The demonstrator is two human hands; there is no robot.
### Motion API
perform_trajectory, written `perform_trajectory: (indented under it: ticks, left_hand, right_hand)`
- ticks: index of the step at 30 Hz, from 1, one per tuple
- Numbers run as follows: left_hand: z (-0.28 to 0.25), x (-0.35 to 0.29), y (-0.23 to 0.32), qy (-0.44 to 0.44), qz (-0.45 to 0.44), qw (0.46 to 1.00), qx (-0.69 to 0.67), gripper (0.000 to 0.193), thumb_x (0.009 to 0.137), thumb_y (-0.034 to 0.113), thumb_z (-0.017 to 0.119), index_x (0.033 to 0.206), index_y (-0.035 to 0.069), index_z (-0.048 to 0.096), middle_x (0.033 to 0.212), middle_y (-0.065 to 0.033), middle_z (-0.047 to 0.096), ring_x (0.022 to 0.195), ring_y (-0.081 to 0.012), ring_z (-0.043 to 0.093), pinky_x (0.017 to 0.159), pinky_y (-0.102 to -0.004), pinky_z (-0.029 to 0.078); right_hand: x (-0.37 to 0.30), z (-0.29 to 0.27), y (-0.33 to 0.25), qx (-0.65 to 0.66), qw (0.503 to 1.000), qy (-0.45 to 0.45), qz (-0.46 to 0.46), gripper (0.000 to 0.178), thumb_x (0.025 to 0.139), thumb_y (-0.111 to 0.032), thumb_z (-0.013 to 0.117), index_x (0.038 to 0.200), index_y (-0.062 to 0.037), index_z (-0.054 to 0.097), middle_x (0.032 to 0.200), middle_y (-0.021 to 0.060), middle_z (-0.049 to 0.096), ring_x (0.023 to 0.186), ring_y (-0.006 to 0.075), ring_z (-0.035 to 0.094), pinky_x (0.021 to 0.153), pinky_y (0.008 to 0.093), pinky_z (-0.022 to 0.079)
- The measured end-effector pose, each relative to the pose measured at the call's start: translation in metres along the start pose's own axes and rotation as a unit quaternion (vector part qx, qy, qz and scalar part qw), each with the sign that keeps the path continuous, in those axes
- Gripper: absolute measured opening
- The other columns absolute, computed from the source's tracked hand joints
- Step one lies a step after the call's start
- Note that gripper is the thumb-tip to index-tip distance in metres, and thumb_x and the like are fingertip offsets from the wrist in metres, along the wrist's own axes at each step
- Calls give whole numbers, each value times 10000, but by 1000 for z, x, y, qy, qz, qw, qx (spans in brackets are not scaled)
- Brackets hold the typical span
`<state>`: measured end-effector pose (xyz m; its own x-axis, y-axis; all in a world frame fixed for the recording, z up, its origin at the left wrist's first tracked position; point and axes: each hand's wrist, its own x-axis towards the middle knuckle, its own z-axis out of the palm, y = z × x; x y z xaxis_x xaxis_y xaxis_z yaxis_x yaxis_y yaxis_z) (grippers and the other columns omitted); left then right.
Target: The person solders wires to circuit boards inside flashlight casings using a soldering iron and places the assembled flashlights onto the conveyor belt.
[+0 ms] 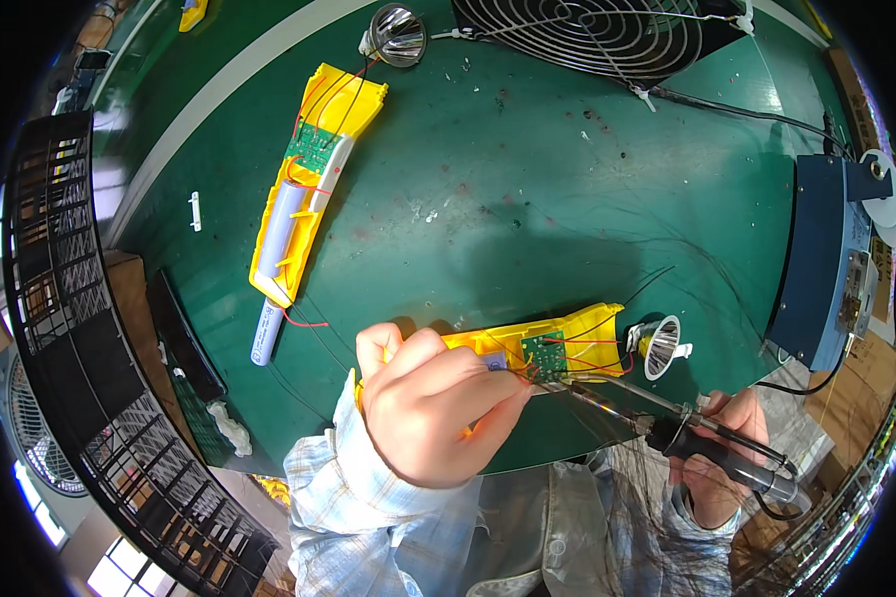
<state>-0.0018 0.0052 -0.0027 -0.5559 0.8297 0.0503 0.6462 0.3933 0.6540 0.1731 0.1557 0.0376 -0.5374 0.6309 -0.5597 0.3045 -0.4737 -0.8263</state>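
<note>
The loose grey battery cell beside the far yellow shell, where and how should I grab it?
Grip the grey battery cell across its bare middle, coming from its left side. It lies flat on the green mat, and a red wire leaves its right side toward the yellow shell, so the left is freer.

Green worktable (528,209) with 2 open yellow casings (309,179) (558,343), loose battery (266,333), reflector (398,35).

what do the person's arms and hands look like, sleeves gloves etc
Both hands are bare: no gloves, rings or watch show. The left hand comes out of a long, loose sleeve in a pale blue and white plaid with a buttoned cuff. The right hand has the same plaid sleeve, mostly hidden behind thin dark wires near the lower edge.
</note>
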Motion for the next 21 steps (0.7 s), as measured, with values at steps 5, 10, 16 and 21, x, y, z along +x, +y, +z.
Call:
perform_trajectory:
  ticks: [5, 10, 16, 21]
  left_hand:
    - [0, 1, 0, 10, 6, 1000, 0, 150, 511, 108, 713, 604, 157, 607, 532, 66, 415, 537, -131, 388, 592, -316, 244]
    - [0, 0, 1, 11, 8, 1000, 8, 146, 504, 102, 707, 605, 162, 619, 536, 71, 417, 539, -128, 386, 589, -316, 244]
    - [0, 1, 1, 10, 19, 1000, 15, 151, 505, 101, 704, 622, 163, 631, 540, 74, 414, 538, -127, 380, 591, -315, 242]
    - [-2, 0, 1, -11, 9, 1000, 16, 147, 512, 104, 703, 628, 160, 633, 544, 70, 412, 539, -127, 378, 594, -317, 240]
  right_hand:
    - [1, -1, 0, -4, 1000, -13, -2, 331, 631, -122, 720, 770, -44, 430, 723, 68, 485, 610, 96, 410, 549, 230, 343]
    - [-2, 4, -4, -7, 1000, 5, 8, 332, 625, -118, 720, 783, -38, 439, 728, 75, 491, 620, 101, 424, 564, 229, 354]
    - [-6, 6, -2, -17, 1000, 3, -15, 297, 631, -63, 692, 799, -18, 452, 738, 92, 492, 627, 110, 434, 569, 227, 361]
    - [-7, 7, 1, -13, 999, -5, -43, 272, 632, 3, 671, 800, -7, 457, 746, 100, 492, 625, 117, 446, 561, 226, 377]
